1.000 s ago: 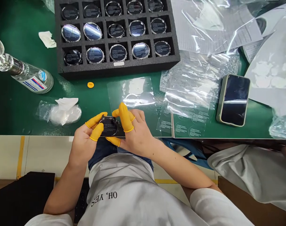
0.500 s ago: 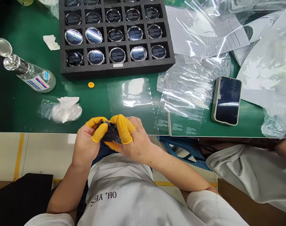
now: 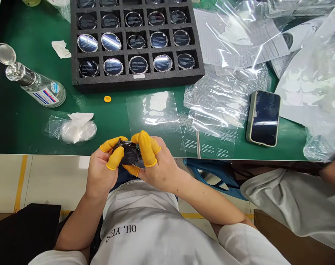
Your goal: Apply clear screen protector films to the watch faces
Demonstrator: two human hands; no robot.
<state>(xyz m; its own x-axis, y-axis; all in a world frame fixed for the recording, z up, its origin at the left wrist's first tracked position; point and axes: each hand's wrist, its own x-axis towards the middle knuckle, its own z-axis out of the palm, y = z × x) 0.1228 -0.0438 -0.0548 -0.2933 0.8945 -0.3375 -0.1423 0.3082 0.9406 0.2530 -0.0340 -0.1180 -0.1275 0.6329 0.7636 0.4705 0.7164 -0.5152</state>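
A round black watch [image 3: 130, 153] is held near the table's front edge, its dark face turned up. My left hand [image 3: 102, 173] grips its left side, with yellow finger cots on thumb and forefinger and the thumb lying on the face. On its right side, my right hand [image 3: 159, 163], also in yellow finger cots, closes on the rim. Part of the watch is hidden behind the fingers. Beyond stands a black foam tray [image 3: 140, 82] with rows of similar round watches in its compartments. A clear plastic sheet [image 3: 134, 114] lies just past my hands.
To the left are a pump bottle [image 3: 43, 90] with its lid up, white cotton pads [image 3: 79, 130] and a loose yellow finger cot [image 3: 107, 99]. Sticker sheets [image 3: 215, 145], plastic films and a phone [image 3: 264, 117] lie rightward. A co-worker's sleeve [image 3: 283, 195] shows at right.
My right forefinger has lifted slightly and shifted a little right, so more of the watch face shows. Both hands still hold the watch.
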